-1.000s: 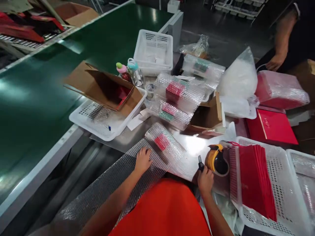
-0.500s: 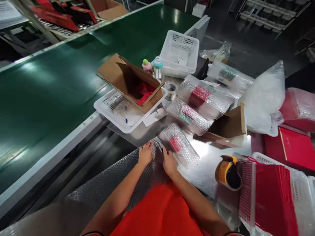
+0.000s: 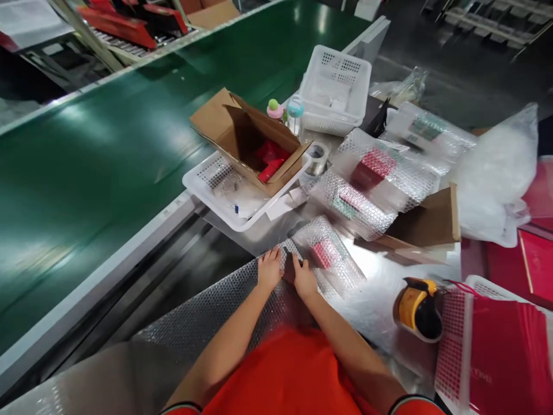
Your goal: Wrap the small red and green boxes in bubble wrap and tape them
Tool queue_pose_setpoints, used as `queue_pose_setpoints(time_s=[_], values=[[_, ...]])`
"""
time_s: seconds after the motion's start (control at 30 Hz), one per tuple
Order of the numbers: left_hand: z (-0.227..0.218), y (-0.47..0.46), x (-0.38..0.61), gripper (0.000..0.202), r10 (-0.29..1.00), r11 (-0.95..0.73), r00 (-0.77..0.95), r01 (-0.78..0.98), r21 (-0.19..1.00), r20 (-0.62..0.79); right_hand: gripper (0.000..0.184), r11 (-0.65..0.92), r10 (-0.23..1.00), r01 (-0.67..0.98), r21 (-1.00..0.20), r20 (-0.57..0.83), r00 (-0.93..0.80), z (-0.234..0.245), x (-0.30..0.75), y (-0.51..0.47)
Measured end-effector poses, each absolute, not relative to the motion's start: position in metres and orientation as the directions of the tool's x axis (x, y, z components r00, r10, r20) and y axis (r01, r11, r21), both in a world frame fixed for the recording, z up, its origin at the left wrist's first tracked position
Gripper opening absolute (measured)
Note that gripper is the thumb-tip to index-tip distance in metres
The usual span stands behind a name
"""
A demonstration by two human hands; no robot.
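Observation:
A long sheet of bubble wrap (image 3: pixel 207 305) runs from the lower left up under my hands. My left hand (image 3: pixel 270 271) lies on its upper end with the fingers stretched out flat. Close to its right is my right hand (image 3: pixel 305 279), its index finger pointing forward and the other fingers curled. A small dark thing shows by that fingertip; its kind and whatever is inside the curled fingers cannot be made out. Just right of my right hand lies a bubble-wrapped package (image 3: pixel 330 253) with pink and green showing through.
A cardboard box (image 3: pixel 242 138) with red contents tilts on a white tray (image 3: pixel 242 226) beside the green conveyor belt (image 3: pixel 129 127). Clear tape (image 3: pixel 317 158) stands near several wrapped packages (image 3: pixel 380 167). A yellow-and-black tape dispenser (image 3: pixel 417 311) and red bags (image 3: pixel 505 351) are at right.
The view has shifted, so the scene sits farther right. My right hand stays close to my left on the bubble wrap, its fingers slightly more curled.

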State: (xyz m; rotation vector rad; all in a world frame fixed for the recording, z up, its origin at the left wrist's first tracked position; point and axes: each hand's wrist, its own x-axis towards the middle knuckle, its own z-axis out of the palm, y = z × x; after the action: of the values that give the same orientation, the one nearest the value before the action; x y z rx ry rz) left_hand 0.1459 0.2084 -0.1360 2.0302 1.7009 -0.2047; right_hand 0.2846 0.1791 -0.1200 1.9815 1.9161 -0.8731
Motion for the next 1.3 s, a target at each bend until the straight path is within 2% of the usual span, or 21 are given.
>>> queue_pose_setpoints(time_s=[0.13,0.3,0.37,0.47,0.53,0.57,0.67,0.7,0.77,0.83,0.93,1.0,1.07,1.1,1.13,1.17,1.2,1.23,1.27,1.3], values=[[-0.139,0.208,0.145,0.069,0.892,-0.111,0.214,0.957,0.266,-0.398,0.079,-0.100,0.830,0.969,-0.224,-0.556,-0.043,-0.122,0.369,0.071],[-0.142,0.204,0.148,0.069,0.888,-0.106,0.204,0.963,0.248,-0.412,0.076,-0.301,0.855,0.946,-0.124,-0.473,0.210,-0.118,0.497,-0.077],[-0.141,0.202,0.150,0.071,0.898,-0.067,0.153,0.974,0.215,-0.412,0.073,-0.390,0.853,0.917,-0.080,-0.406,0.327,-0.120,0.513,-0.088],[-0.138,0.202,0.152,0.080,0.918,0.013,0.053,0.986,0.165,-0.392,0.065,-0.522,0.823,0.853,-0.028,-0.279,0.495,-0.127,0.498,-0.050],[-0.134,0.205,0.150,0.079,0.922,0.018,0.042,0.988,0.151,-0.385,0.056,-0.582,0.810,0.811,-0.064,-0.136,0.571,-0.128,0.480,-0.007],[-0.133,0.208,0.149,0.070,0.919,0.002,0.056,0.989,0.146,-0.391,0.054,-0.575,0.818,0.810,-0.118,-0.053,0.573,-0.126,0.471,0.015],[-0.127,0.216,0.142,0.038,0.901,-0.045,0.097,0.990,0.132,-0.422,0.049,-0.376,0.901,0.882,-0.283,0.112,0.420,-0.108,0.452,0.080],[-0.125,0.218,0.139,0.037,0.900,-0.046,0.095,0.991,0.124,-0.426,0.047,-0.272,0.944,0.913,-0.305,0.101,0.315,-0.100,0.448,0.100],[-0.123,0.223,0.131,0.039,0.906,-0.027,0.068,0.994,0.104,-0.419,0.044,-0.059,0.998,0.945,-0.323,-0.007,0.060,-0.084,0.441,0.137],[-0.120,0.226,0.117,0.036,0.907,0.001,0.039,0.995,0.096,-0.419,0.047,0.078,0.984,0.941,-0.330,-0.125,-0.125,-0.071,0.433,0.166],[-0.116,0.224,0.082,0.029,0.890,0.070,-0.025,0.994,0.081,-0.455,0.056,0.121,0.946,0.947,-0.297,-0.255,-0.201,-0.063,0.424,0.189],[-0.110,0.217,0.053,0.030,0.876,0.162,-0.139,0.987,0.011,-0.463,0.058,0.121,0.931,0.957,-0.264,-0.304,-0.202,-0.061,0.421,0.192],[-0.104,0.206,0.035,0.036,0.873,0.322,-0.330,0.943,-0.082,-0.359,0.056,0.119,0.930,0.961,-0.250,-0.311,-0.196,-0.059,0.420,0.191],[-0.101,0.199,0.035,0.040,0.872,0.404,-0.409,0.912,-0.076,-0.269,0.055,0.118,0.928,0.962,-0.248,-0.317,-0.196,-0.058,0.420,0.190],[-0.100,0.192,0.043,0.044,0.872,0.459,-0.452,0.888,-0.005,-0.190,0.054,0.118,0.927,0.961,-0.249,-0.320,-0.196,-0.056,0.420,0.191],[-0.099,0.186,0.059,0.047,0.863,0.503,-0.487,0.855,0.127,-0.133,0.052,0.119,0.927,0.961,-0.251,-0.320,-0.198,-0.054,0.420,0.191],[-0.101,0.180,0.082,0.044,0.878,0.479,-0.454,0.821,0.310,-0.155,0.050,0.121,0.925,0.960,-0.254,-0.321,-0.202,-0.051,0.421,0.193],[-0.104,0.175,0.112,0.037,0.879,0.476,-0.396,0.715,0.512,-0.265,0.047,0.123,0.923,0.958,-0.259,-0.325,-0.206,-0.049,0.421,0.195],[-0.109,0.171,0.145,0.031,0.825,0.565,-0.363,0.503,0.654,-0.433,0.045,0.124,0.920,0.956,-0.266,-0.330,-0.211,-0.047,0.422,0.197],[-0.115,0.168,0.179,0.025,0.721,0.689,-0.332,0.253,0.679,-0.608,0.043,0.125,0.916,0.954,-0.272,-0.339,-0.216,-0.046,0.423,0.200]])
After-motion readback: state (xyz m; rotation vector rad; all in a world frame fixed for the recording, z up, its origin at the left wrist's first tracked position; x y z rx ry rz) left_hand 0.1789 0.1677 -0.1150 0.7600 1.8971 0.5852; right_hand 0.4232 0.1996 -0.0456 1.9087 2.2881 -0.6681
